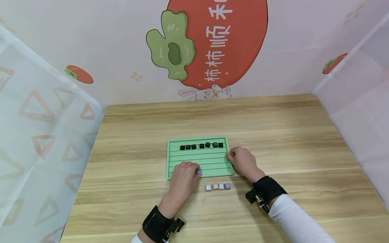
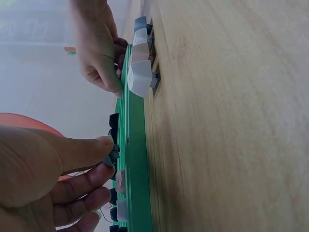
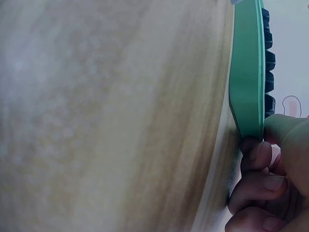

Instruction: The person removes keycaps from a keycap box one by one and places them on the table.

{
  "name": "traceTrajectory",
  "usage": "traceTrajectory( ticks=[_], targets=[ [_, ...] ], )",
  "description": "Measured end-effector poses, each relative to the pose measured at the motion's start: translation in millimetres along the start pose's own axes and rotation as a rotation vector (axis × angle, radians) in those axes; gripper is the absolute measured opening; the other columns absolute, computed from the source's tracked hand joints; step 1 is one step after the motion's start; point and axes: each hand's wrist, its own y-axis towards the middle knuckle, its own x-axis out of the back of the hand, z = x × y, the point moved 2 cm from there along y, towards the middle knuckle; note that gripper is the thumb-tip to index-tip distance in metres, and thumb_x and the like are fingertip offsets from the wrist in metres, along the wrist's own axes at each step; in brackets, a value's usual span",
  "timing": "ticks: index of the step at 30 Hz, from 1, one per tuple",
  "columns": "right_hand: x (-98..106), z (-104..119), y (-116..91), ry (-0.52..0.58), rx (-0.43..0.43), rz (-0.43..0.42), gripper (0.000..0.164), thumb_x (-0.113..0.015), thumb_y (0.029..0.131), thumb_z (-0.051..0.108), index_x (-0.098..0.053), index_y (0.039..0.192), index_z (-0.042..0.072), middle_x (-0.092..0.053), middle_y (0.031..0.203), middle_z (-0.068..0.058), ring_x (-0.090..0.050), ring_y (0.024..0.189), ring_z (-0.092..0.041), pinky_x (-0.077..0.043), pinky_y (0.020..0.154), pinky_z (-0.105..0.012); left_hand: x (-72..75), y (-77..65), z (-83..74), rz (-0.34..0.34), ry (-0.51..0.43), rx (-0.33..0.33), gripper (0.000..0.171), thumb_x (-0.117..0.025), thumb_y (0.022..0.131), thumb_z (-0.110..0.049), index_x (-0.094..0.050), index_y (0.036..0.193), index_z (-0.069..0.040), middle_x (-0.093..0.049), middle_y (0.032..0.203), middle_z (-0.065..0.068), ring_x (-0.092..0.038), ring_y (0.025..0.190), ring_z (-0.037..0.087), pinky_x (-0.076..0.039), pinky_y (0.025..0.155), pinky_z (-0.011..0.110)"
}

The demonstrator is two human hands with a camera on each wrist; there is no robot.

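Between thumb and index finger, my left hand (image 1: 183, 180) pinches a grey-blue keycap (image 1: 198, 172) over the front edge of a green ridged tray (image 1: 197, 158). My right hand (image 1: 244, 162) grips the tray's right edge, thumb at the top rim and curled fingers against its side and underneath. A row of several black keycaps (image 1: 193, 146) sits along the tray's back groove. In the left wrist view, a pinkish keycap (image 2: 121, 181) and a white keycap (image 2: 122, 209) sit near the tray's front edge; my left hand hides them from the head view.
Just in front of the tray, a short row of several light keycaps, including a white one (image 1: 208, 188) and a beige one (image 1: 215, 186), stands on the wooden table (image 1: 127, 189). Printed cloth walls (image 1: 121, 50) rise behind and on both sides.
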Motion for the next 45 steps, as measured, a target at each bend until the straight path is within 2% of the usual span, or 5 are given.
traceTrajectory(
  ticks=[23,45],
  targets=[
    [2,0,-1,0.004,0.010,-0.010,0.045,-0.056,0.090,0.026,-0.033,0.053,0.016,-0.023,0.050,0.005,-0.028,0.044,-0.013,-0.020,0.044,-0.027,5.4,-5.9,0.0,-0.009,0.001,-0.002,0.013,-0.077,0.073,-0.020,-0.070,0.082,-0.016,-0.066,0.082,-0.004,-0.056,0.077,0.014,-0.042,0.067,0.030],
    [-2,-2,1,-0.006,-0.008,0.006,0.045,-0.055,0.091,0.029,-0.036,0.052,0.016,-0.026,0.050,0.005,-0.033,0.045,-0.013,-0.023,0.044,-0.028,7.2,-15.3,-2.3,-0.022,-0.036,-0.019,0.016,-0.077,0.072,-0.022,-0.070,0.085,-0.016,-0.065,0.082,-0.005,-0.057,0.078,0.012,-0.041,0.066,0.029]
  ],
)
